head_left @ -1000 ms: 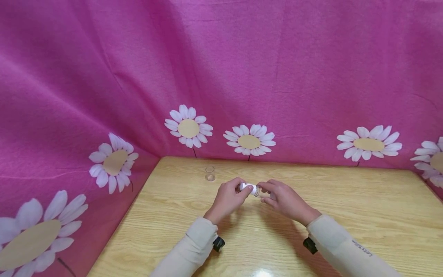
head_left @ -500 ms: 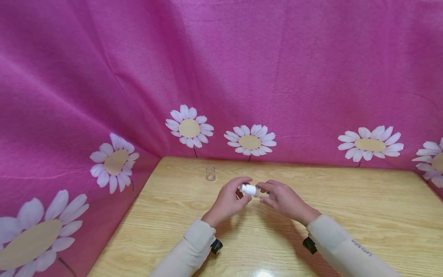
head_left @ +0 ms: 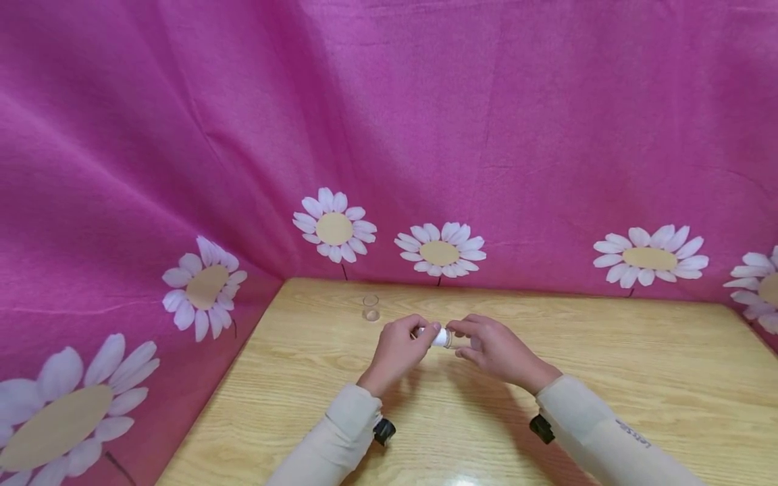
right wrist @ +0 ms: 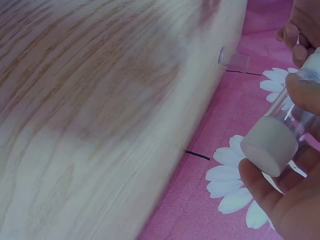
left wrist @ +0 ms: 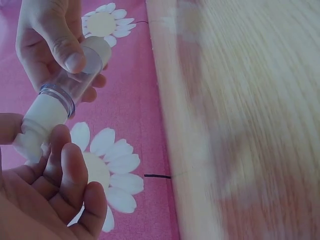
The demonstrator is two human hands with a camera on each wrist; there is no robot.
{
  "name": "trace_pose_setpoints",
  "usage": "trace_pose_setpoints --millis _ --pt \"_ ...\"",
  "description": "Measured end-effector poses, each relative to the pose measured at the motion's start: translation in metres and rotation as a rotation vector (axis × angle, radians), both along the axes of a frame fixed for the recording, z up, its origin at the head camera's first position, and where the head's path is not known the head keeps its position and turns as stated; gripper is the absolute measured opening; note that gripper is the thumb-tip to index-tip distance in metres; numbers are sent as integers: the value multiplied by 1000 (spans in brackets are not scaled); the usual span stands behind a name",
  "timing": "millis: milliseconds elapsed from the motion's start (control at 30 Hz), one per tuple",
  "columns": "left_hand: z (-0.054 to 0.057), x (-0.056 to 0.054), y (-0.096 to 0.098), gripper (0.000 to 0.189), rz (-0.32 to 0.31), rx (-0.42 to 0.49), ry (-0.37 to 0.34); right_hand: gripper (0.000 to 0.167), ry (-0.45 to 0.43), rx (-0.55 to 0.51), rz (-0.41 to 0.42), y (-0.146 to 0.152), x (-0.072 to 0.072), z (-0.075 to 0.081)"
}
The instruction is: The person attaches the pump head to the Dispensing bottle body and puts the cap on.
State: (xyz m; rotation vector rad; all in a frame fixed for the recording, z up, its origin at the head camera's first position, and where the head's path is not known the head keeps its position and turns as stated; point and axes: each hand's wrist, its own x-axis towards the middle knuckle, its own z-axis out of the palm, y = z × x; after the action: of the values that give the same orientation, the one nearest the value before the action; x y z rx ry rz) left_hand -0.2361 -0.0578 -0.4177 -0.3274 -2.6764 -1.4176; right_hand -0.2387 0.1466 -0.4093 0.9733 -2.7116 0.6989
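Both hands hold a small clear pump bottle [head_left: 442, 337] sideways above the wooden table. My left hand [head_left: 396, 352] pinches its white pump top [left wrist: 44, 116], seen in the left wrist view with the spout end by the fingers. My right hand [head_left: 503, 349] grips the clear body, thumb across it, as the left wrist view shows. The bottle's white base [right wrist: 269, 146] faces the camera in the right wrist view. On the table, beyond the left hand, stands a small clear plastic cap or cup [head_left: 371, 308]. Fingers partly hide the bottle in the head view.
The light wooden table [head_left: 292, 378] ends at a back edge against a pink cloth [head_left: 535, 135] with printed white daisies. Cloth also hangs along the table's left side. Black straps [head_left: 384, 430] sit at both wrists by the beige sleeves.
The left fingers spread off the pump top half a second ago, showing more white, and now pinch it again. My right hand stays nearly still on the bottle.
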Motion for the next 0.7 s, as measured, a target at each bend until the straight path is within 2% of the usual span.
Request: trace_pose_setpoints --millis 233,367,567,700 --pt "-1 2 -2 22 -16 19 20 36 -19 -14 -2 0 0 -2" --pt "-5 2 -4 15 -70 49 89 37 -30 -12 -6 0 1 -1" --pt "-10 0 -7 22 -123 44 214 37 -21 1 -7 -1 -1 0" --pt "-9 -2 -8 27 -175 29 249 37 -19 8 -15 -1 -2 -1"
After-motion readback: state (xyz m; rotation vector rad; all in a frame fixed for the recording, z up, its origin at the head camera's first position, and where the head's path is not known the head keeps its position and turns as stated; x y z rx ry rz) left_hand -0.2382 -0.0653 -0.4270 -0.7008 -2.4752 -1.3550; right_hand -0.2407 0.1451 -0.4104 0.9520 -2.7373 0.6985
